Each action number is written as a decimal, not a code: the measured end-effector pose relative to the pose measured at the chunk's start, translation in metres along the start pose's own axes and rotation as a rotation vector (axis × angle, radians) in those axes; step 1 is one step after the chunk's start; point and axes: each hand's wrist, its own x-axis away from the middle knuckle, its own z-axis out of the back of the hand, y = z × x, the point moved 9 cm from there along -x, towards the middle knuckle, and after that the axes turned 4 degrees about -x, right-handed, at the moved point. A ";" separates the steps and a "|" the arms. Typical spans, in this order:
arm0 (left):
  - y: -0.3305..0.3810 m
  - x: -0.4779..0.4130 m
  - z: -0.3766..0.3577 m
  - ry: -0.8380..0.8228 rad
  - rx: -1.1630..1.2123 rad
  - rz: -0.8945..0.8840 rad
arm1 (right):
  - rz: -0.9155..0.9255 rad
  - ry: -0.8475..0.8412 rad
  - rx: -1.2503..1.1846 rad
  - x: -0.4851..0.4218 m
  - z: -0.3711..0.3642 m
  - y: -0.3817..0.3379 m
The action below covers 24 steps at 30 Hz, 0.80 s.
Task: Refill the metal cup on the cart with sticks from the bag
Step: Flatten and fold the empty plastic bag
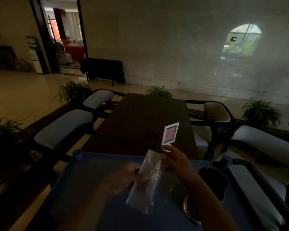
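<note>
A long clear plastic bag point(147, 180) hangs tilted above the blue cart top point(93, 177). My left hand point(127, 178) grips the bag at its middle from the left. My right hand point(175, 161) pinches the bag's upper end, where a white card with a pink square point(170, 134) sticks up. What is inside the bag is too dim to tell. A dark cup-like shape holding dark sticks point(213, 182) stands on the cart just right of my right forearm, partly hidden by it.
Beyond the cart stretches a long dark table point(148, 117) with white-cushioned chairs point(63, 127) on both sides. Potted plants point(261, 112) stand around. The cart's handle bar point(264, 177) runs along its right side. A gold bangle point(187, 209) circles my right wrist.
</note>
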 end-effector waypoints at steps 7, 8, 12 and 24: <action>0.005 -0.003 0.002 0.110 0.374 -0.097 | -0.306 -0.072 -0.565 0.033 -0.033 0.039; 0.007 -0.003 0.000 0.115 0.346 -0.105 | -0.312 -0.112 -0.559 0.035 -0.036 0.041; 0.014 -0.001 -0.001 0.201 0.185 -0.142 | -0.313 -0.157 -0.611 0.034 -0.035 0.043; 0.010 -0.004 -0.009 0.213 0.101 -0.116 | -0.145 -0.002 -0.269 0.032 -0.022 0.038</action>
